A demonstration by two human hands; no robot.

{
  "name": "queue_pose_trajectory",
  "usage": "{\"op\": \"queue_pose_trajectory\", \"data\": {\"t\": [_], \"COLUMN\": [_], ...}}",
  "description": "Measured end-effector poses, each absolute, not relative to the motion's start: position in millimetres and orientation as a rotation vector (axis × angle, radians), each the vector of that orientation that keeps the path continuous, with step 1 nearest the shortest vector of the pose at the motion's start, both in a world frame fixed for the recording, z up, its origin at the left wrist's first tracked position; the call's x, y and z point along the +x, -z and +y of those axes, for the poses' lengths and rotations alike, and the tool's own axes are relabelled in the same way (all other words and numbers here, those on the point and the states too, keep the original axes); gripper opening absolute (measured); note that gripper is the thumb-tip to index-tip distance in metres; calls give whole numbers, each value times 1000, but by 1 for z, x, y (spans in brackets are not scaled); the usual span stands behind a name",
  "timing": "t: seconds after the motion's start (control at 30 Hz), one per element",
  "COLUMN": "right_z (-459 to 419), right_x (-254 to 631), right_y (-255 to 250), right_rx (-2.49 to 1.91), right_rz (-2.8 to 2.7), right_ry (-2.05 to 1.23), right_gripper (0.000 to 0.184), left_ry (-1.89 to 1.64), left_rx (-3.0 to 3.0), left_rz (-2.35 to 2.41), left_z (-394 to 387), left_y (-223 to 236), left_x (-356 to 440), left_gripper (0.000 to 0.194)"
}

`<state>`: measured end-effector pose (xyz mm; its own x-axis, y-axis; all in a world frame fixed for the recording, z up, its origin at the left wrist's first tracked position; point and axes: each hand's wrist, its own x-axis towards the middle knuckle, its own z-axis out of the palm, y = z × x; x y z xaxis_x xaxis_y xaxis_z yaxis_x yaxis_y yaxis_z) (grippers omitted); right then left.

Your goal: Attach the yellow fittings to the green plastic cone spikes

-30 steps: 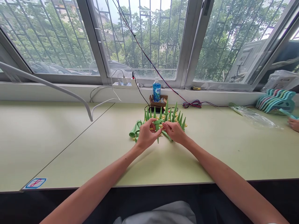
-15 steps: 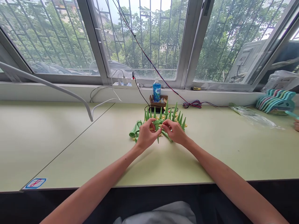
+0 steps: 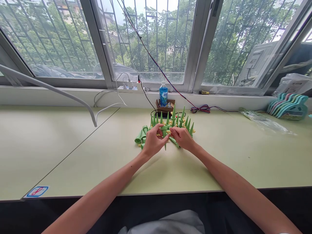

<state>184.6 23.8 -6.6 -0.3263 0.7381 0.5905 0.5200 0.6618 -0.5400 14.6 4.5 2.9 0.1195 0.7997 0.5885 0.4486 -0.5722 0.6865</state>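
Note:
Between my hands is a green cone-shaped plastic piece (image 3: 164, 131), its pointed tip hanging down. My left hand (image 3: 155, 139) grips it between thumb and fingers. In a pinch, my right hand (image 3: 181, 136) holds a small yellow piece (image 3: 168, 131) against the cone's side; whether it is fitted in cannot be seen. Just behind my hands stand several green cones (image 3: 173, 117), points up, with small yellow pieces among them. Rolled green tubes (image 3: 140, 135) lie beside my left hand. Part of the cluster is hidden by my hands.
A blue liquid bottle (image 3: 163, 95) stands by a small brown box (image 3: 172, 105) at the sill. Coiled cable (image 3: 203, 109) lies to its right. Farther right are a clear plastic bag (image 3: 265, 122) and teal hangers-like items (image 3: 287, 106). A grey cable (image 3: 73, 95) arcs at left.
My right hand has shifted slightly and its fingers have curled in more around the yellow piece. The other person's hand at the far right edge has gone out of view.

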Motion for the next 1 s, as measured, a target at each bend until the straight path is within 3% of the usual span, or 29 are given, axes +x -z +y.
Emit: {"op": "queue_pose_trajectory", "data": {"t": [0.13,0.3,0.47,1.0], "right_z": [24,23,23,24], "right_x": [185,184,184,184], "right_y": [7,6,6,7], "right_rx": [-983,-959,-892,-975], "right_rz": [-1999,-1990,-2002,-2022], "right_ry": [-352,-357,-338,-314], "right_gripper": [47,27,19,40], "left_ry": [-1447,-1479,-1472,-1444], "left_rx": [2064,2059,2054,2044], "left_rz": [1242,1313,1309,1237], "left_z": [5,7,7,4], "left_y": [-4,-5,-4,-3], "left_x": [14,13,13,15], "left_gripper": [34,32,32,36]}}
